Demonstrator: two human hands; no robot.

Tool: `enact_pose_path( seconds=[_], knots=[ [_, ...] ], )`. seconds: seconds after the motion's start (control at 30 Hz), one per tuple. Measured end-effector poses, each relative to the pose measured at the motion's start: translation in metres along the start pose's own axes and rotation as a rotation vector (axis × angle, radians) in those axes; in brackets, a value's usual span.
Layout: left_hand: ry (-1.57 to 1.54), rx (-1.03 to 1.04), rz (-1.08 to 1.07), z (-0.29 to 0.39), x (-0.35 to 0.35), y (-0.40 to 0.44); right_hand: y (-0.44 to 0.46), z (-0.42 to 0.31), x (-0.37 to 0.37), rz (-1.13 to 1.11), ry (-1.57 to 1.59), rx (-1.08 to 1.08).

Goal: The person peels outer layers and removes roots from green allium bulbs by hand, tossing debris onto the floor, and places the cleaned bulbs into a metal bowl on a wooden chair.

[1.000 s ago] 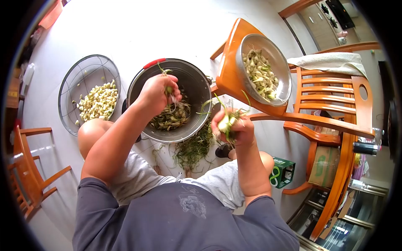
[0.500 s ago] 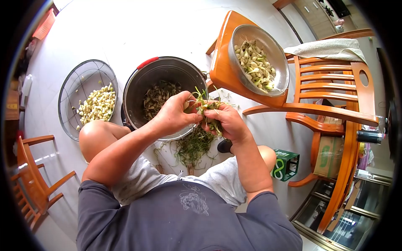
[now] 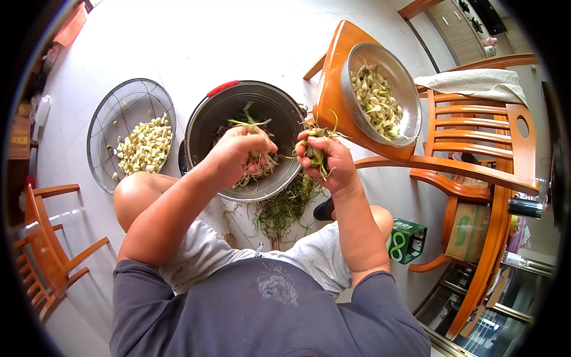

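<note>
Where the bare right hand (image 3: 334, 159) curls its fingers snugly inward, a tangled bunch of green-stalked pale bulbs (image 3: 319, 156) is gripped, just beyond the right rim of a deep, round, dark grey metal pot (image 3: 287, 112). Over the pot's opening, the bare left hand (image 3: 241, 150) has its fingers bent nearly closed on a pale-stemmed green sprig (image 3: 252, 123); how many stems it holds I cannot tell, since its own back hides them. This hand and forearm block part of the pot, which has a red handle grip (image 3: 223, 88) and rooty bulbs inside. Stringy green trimmings (image 3: 284, 207) lie below it on the floor. To its left, a round wire-mesh basket (image 3: 127, 99) holds ivory cloves (image 3: 143, 144). On the right, a silvery perforated metal colander (image 3: 408, 90) of untrimmed bulbs stands on a glossy orange wooden chair (image 3: 334, 72), crowding that side. Lower right, a green box (image 3: 408, 241) bears a white figure-eight loop; a brown cardboard carton (image 3: 468, 233) carries a green mark. Pale line-work decorates the dark grey T-shirt (image 3: 279, 289).
</note>
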State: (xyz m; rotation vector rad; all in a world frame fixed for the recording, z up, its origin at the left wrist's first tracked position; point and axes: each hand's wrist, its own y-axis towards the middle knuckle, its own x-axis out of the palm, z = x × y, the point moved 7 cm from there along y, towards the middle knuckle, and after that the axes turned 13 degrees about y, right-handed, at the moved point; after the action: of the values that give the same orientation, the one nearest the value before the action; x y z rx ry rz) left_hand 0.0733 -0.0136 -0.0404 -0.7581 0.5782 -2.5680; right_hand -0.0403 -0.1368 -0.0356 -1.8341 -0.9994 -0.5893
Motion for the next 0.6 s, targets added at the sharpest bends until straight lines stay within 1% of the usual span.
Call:
enact_pose_path(
  seconds=[0.03, 0.1, 0.23, 0.27, 0.37, 0.43, 0.47, 0.5, 0.53, 0.6],
  knots=[
    [-0.035, -0.011, 0.040, 0.002, -0.006, 0.000, 0.001, 0.000, -0.002, 0.002, -0.002, 0.000],
    [-0.011, 0.008, 0.056, 0.004, -0.013, 0.001, 0.002, -0.001, -0.003, 0.008, -0.007, -0.005],
    [-0.047, 0.052, -0.025, 0.005, -0.004, 0.002, -0.016, -0.009, -0.013, 0.040, -0.130, -0.031],
    [-0.014, 0.053, -0.118, 0.004, 0.002, 0.000, -0.025, -0.012, -0.016, 0.046, -0.149, -0.034],
    [-0.039, -0.017, -0.160, -0.009, 0.021, 0.001, -0.051, -0.013, -0.033, 0.103, -0.188, -0.044],
    [0.050, -0.036, -0.189, -0.020, 0.036, 0.005, -0.066, -0.010, -0.045, 0.119, -0.211, -0.050],
    [0.042, -0.043, -0.191, -0.024, 0.047, 0.005, -0.073, -0.007, -0.049, 0.136, -0.213, -0.035],
    [0.035, -0.049, -0.191, -0.029, 0.058, 0.005, -0.079, -0.004, -0.051, 0.135, -0.230, -0.032],
    [0.052, -0.047, -0.238, -0.033, 0.067, 0.007, -0.083, 0.000, -0.051, 0.132, -0.246, -0.029],
    [0.128, -0.051, -0.255, -0.041, 0.082, 0.012, -0.091, 0.006, -0.054, 0.107, -0.264, -0.003]
  ],
)
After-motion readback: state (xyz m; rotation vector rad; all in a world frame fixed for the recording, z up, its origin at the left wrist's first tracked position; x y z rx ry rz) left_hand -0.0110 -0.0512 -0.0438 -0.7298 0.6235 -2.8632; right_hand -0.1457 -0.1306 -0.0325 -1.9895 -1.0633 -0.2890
